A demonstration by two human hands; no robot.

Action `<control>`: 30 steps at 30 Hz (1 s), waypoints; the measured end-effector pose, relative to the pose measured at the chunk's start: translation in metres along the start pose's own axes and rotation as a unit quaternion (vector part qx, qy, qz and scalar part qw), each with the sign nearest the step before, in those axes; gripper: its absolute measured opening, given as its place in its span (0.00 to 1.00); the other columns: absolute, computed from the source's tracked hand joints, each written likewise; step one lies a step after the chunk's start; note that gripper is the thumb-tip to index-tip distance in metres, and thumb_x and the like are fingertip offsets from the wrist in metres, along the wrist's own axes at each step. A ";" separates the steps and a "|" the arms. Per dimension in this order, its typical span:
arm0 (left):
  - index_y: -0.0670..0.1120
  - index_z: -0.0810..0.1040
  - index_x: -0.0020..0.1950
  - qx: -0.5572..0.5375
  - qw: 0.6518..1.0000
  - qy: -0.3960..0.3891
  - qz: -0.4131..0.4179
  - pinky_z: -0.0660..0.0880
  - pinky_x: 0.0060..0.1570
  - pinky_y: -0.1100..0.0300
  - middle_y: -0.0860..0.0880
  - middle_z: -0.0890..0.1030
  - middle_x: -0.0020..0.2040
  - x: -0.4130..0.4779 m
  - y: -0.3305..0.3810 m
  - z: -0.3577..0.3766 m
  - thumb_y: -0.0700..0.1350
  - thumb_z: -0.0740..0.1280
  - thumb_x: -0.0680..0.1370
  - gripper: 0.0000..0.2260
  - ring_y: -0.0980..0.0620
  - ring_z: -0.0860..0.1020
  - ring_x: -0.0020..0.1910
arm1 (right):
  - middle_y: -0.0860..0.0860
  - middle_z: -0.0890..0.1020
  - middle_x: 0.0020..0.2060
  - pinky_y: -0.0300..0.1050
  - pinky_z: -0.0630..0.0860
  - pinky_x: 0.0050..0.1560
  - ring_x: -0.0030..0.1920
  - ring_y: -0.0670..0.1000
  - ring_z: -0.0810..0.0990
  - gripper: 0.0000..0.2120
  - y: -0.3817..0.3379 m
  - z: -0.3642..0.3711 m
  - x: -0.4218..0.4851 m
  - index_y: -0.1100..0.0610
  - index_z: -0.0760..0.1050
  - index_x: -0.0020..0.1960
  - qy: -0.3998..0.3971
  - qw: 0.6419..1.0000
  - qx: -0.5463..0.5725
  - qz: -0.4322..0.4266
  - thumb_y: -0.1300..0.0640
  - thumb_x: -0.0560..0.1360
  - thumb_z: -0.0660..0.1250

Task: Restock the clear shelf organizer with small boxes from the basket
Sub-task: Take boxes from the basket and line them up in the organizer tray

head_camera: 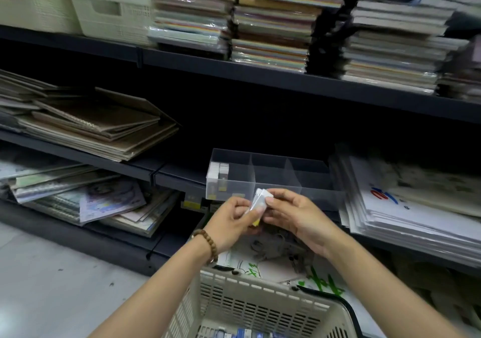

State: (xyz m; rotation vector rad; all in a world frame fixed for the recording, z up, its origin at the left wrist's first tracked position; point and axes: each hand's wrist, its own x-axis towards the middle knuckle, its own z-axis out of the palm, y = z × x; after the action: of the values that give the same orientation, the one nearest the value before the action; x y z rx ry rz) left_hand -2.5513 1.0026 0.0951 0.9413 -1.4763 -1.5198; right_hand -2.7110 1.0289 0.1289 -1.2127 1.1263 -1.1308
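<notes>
A clear shelf organizer with several compartments sits on the dark middle shelf. Its left compartment holds a few small boxes; the other compartments look bare. Just in front of the organizer, my left hand and my right hand together hold a few small white boxes, fingers closed on them. A bead bracelet is on my left wrist. Below, a beige plastic basket with a black handle holds several small boxes at its bottom.
Brown notebooks are stacked left of the organizer, white paper pads to its right. The upper shelf carries paper stacks and cream bins. Printed sheets lie on the lowest shelf behind the basket. Pale floor at the left.
</notes>
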 end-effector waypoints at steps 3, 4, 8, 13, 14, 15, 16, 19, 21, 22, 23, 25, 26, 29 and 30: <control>0.43 0.75 0.56 0.031 0.996 0.059 0.062 0.78 0.52 0.57 0.45 0.82 0.52 0.003 0.016 -0.020 0.53 0.69 0.71 0.19 0.51 0.81 0.51 | 0.54 0.84 0.49 0.38 0.80 0.48 0.50 0.52 0.83 0.10 -0.018 0.007 0.019 0.60 0.75 0.57 -0.032 0.999 0.019 -0.002 0.61 0.76 0.66; 0.46 0.77 0.56 0.055 0.991 0.080 0.087 0.78 0.53 0.56 0.47 0.82 0.52 0.004 0.020 -0.027 0.55 0.69 0.68 0.20 0.51 0.80 0.52 | 0.55 0.84 0.49 0.38 0.80 0.48 0.50 0.52 0.83 0.11 -0.022 0.011 0.025 0.60 0.75 0.57 -0.039 0.999 0.011 -0.008 0.60 0.75 0.67; 0.47 0.81 0.56 0.020 0.982 0.136 0.131 0.79 0.50 0.57 0.49 0.83 0.51 0.010 0.026 -0.046 0.56 0.72 0.64 0.23 0.52 0.81 0.51 | 0.54 0.84 0.50 0.33 0.77 0.46 0.49 0.48 0.83 0.09 -0.040 0.028 0.050 0.58 0.78 0.55 -0.079 0.995 -0.056 -0.025 0.59 0.76 0.65; 0.47 0.75 0.62 -0.022 0.969 0.188 0.160 0.76 0.54 0.61 0.51 0.80 0.54 0.031 0.031 -0.063 0.47 0.67 0.74 0.16 0.57 0.78 0.53 | 0.52 0.82 0.46 0.34 0.78 0.48 0.46 0.47 0.80 0.08 -0.058 0.037 0.083 0.60 0.77 0.53 -0.100 0.994 -0.042 -0.005 0.59 0.78 0.61; 0.49 0.74 0.62 -0.005 0.965 0.198 0.174 0.75 0.55 0.65 0.54 0.79 0.56 0.036 0.029 -0.069 0.48 0.65 0.76 0.15 0.59 0.77 0.55 | 0.52 0.81 0.45 0.34 0.79 0.46 0.44 0.47 0.80 0.07 -0.060 0.036 0.090 0.60 0.77 0.52 -0.087 0.996 -0.021 0.001 0.60 0.78 0.61; 0.50 0.72 0.64 0.016 0.961 0.208 0.181 0.72 0.55 0.68 0.56 0.77 0.58 0.039 0.024 -0.074 0.49 0.63 0.77 0.15 0.61 0.75 0.57 | 0.53 0.81 0.45 0.34 0.79 0.45 0.43 0.47 0.79 0.07 -0.060 0.034 0.097 0.60 0.77 0.51 -0.075 0.997 -0.011 0.005 0.60 0.78 0.62; 0.50 0.71 0.66 0.033 0.960 0.218 0.175 0.69 0.55 0.70 0.56 0.75 0.60 0.042 0.017 -0.080 0.50 0.60 0.79 0.16 0.60 0.73 0.60 | 0.54 0.80 0.45 0.35 0.79 0.45 0.43 0.48 0.79 0.07 -0.060 0.032 0.103 0.62 0.76 0.53 -0.068 0.997 -0.025 0.006 0.60 0.78 0.62; 0.45 0.68 0.70 0.025 0.969 0.226 0.098 0.64 0.64 0.64 0.52 0.71 0.67 0.050 -0.011 -0.088 0.52 0.54 0.81 0.20 0.56 0.68 0.66 | 0.62 0.78 0.53 0.42 0.79 0.53 0.49 0.53 0.79 0.16 -0.052 0.024 0.116 0.66 0.70 0.63 -0.049 0.981 -0.187 -0.006 0.61 0.78 0.63; 0.45 0.68 0.70 -0.005 0.979 0.199 0.048 0.63 0.70 0.55 0.50 0.70 0.69 0.055 -0.023 -0.089 0.54 0.52 0.81 0.22 0.53 0.68 0.68 | 0.64 0.76 0.58 0.45 0.78 0.56 0.52 0.56 0.79 0.20 -0.044 0.024 0.123 0.65 0.67 0.66 -0.024 0.963 -0.267 -0.016 0.61 0.77 0.64; 0.46 0.68 0.70 -0.005 0.982 0.186 0.034 0.63 0.70 0.52 0.50 0.71 0.68 0.056 -0.026 -0.088 0.55 0.52 0.81 0.22 0.52 0.68 0.68 | 0.62 0.75 0.60 0.45 0.78 0.55 0.53 0.56 0.79 0.21 -0.041 0.026 0.126 0.65 0.66 0.67 -0.020 0.955 -0.295 -0.022 0.61 0.77 0.65; 0.47 0.69 0.69 -0.003 0.984 0.177 0.025 0.64 0.69 0.50 0.49 0.72 0.68 0.058 -0.027 -0.088 0.56 0.51 0.80 0.22 0.51 0.69 0.67 | 0.61 0.74 0.60 0.43 0.78 0.53 0.52 0.55 0.79 0.22 -0.038 0.028 0.128 0.65 0.66 0.68 -0.022 0.946 -0.321 -0.028 0.61 0.77 0.65; 0.48 0.72 0.67 -0.003 0.985 0.172 0.023 0.67 0.67 0.48 0.51 0.73 0.67 0.060 -0.027 -0.088 0.57 0.51 0.80 0.22 0.51 0.71 0.66 | 0.60 0.75 0.58 0.42 0.79 0.51 0.50 0.53 0.79 0.21 -0.032 0.034 0.133 0.65 0.67 0.67 -0.033 0.931 -0.362 -0.039 0.60 0.76 0.65; 0.48 0.72 0.67 -0.003 0.985 0.173 0.025 0.68 0.67 0.48 0.53 0.72 0.66 0.060 -0.026 -0.088 0.58 0.52 0.80 0.22 0.51 0.71 0.66 | 0.59 0.76 0.56 0.43 0.79 0.50 0.49 0.52 0.80 0.20 -0.029 0.036 0.135 0.64 0.68 0.66 -0.034 0.926 -0.374 -0.044 0.60 0.76 0.66; 0.50 0.73 0.66 -0.003 0.985 0.174 0.024 0.69 0.65 0.48 0.54 0.74 0.63 0.061 -0.026 -0.087 0.57 0.52 0.80 0.20 0.51 0.72 0.64 | 0.52 0.77 0.49 0.38 0.79 0.45 0.45 0.49 0.79 0.19 -0.021 0.043 0.137 0.62 0.70 0.63 -0.027 0.912 -0.405 -0.056 0.59 0.75 0.69; 0.50 0.73 0.66 -0.003 0.985 0.174 0.021 0.69 0.65 0.48 0.54 0.75 0.62 0.061 -0.026 -0.086 0.56 0.52 0.80 0.20 0.51 0.73 0.63 | 0.51 0.76 0.49 0.37 0.78 0.46 0.45 0.48 0.78 0.19 -0.018 0.044 0.137 0.61 0.71 0.63 -0.022 0.905 -0.421 -0.057 0.57 0.74 0.70</control>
State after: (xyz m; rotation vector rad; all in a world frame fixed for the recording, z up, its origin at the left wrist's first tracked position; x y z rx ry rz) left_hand -2.4981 0.9117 0.0669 1.1027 -1.2316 -1.2531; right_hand -2.6536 0.8963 0.1446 -1.9681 1.5962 -0.6797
